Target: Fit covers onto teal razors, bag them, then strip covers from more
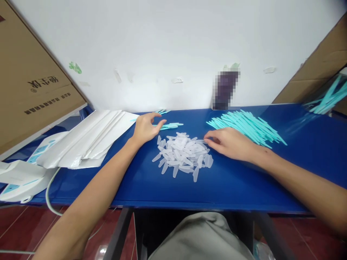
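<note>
A heap of small translucent white pieces [184,151] lies in the middle of the blue table. Behind its left edge is my left hand [148,126], thumb and fingers apart with nothing between them, beside a few turquoise sticks [172,126]. More turquoise sticks [162,111] lie farther back. At the heap's right edge, my right hand [227,142] has its thumb and fingertips closed on one of the translucent pieces [201,141]. A large pile of turquoise sticks [246,126] lies just behind my right hand.
White plastic bags [92,137] and a white device with a cable [27,177] are at the left. Cardboard boxes [32,72] flank the blue table [217,191], and a clear bag of turquoise sticks [329,95] is at the right. A white wall [162,47] rises behind.
</note>
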Demonstrator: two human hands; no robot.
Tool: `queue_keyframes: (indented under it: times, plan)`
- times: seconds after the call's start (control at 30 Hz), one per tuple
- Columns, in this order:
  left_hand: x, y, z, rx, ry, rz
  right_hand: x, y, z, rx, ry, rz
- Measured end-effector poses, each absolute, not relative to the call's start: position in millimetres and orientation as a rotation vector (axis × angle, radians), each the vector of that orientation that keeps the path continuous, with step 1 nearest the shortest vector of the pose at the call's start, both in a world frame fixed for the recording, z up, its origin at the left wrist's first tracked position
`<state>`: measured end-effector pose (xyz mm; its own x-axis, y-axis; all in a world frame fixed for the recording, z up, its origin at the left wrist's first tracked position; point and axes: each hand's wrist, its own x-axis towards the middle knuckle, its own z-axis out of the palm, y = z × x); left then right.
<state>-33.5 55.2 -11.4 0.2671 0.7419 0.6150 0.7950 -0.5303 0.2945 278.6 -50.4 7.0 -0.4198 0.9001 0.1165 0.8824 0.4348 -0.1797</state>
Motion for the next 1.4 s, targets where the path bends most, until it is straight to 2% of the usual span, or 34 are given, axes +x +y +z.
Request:
queue_keyframes:
  times: [0.1, 0.2, 0.4, 0.63, 0.7, 0.83, 1.0, 1.07, 1.2, 1.4]
  plan:
    - [-40, 59, -17, -2.618, -1.329, -0.770, 279, -51, 7, -1.572, -2.499, 0.133]
    - [-44, 66, -20, -2.770, -1.391, -0.498, 278, -51, 8, -1.578, -2.502, 0.136]
    - [-36, 69, -10, -2.851, -1.360, -0.415, 277, -50, 8, -1.571, -2.519, 0.145]
    - [-24, 50, -1, -2.614, -1.310, -0.003, 278, -52, 9, -1.522, -2.484, 0.123]
    - [-25, 48, 4, -2.592, -1.353, -0.096, 278, -53, 9, -1.469, -2.407, 0.115]
    - [-13, 29, 24, -2.512, -1.396, -0.634, 273, -57, 4, -1.202, -2.181, 0.105]
    - [46, -27, 24, -2.622, -0.628, -1.176, 255, -72, 3, -0.857, -2.055, 0.095]
    - [70, -45, 12, -2.642, -0.431, -1.217, 248, -81, 6, -0.776, -2.012, 0.088]
    - [89, -52, -2, -2.698, -0.331, -1.242, 240, -91, 9, -0.741, -1.904, 0.009]
    - [50, -19, 15, -2.516, -0.386, -1.398, 248, -78, 9, -0.687, -1.736, -0.191]
